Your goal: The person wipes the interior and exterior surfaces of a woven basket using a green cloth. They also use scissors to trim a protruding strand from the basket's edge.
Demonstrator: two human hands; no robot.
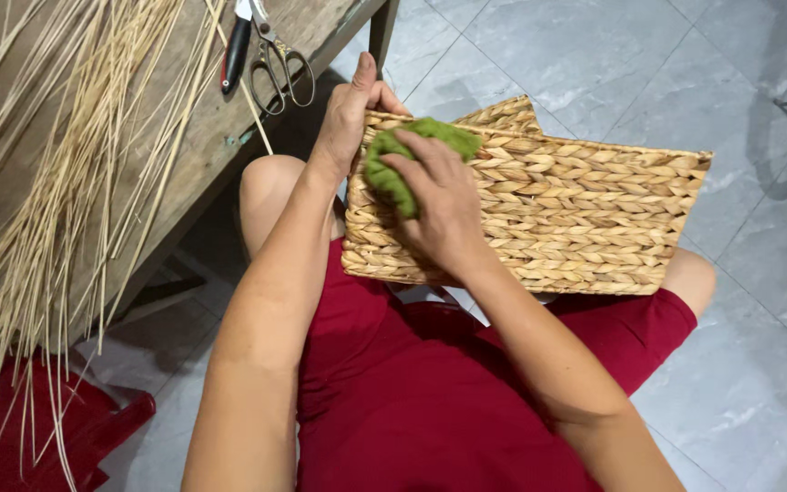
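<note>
Resting on the person's lap, the woven basket (557,214) is gripped at its corner by the left hand (350,114); the right hand (444,205) presses a green cloth (407,159) against it. Hard rubbing could snag the weave.

Up-left of the grip: scissors (280,68) & a red-handled tool (236,53), maybe a knife, on a wooden table (220,137). Far left, pale reed strands (66,182); below them, red stool (93,424).

right hand (444,205) presses green pad (412,155) on woven basket (576,210).
</note>
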